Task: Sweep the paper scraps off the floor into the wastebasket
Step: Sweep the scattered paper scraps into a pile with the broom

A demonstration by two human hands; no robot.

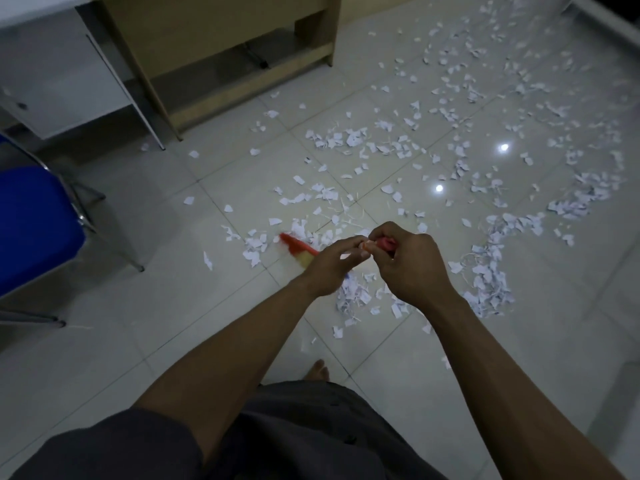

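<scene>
You're grasping the red broom handle (386,243) in both left grip (330,268) and right grip (412,268). Paper scraps (353,292) are lying beside and beyond the broom head (294,247), so you're needing short, low strokes, herding one pile.
</scene>
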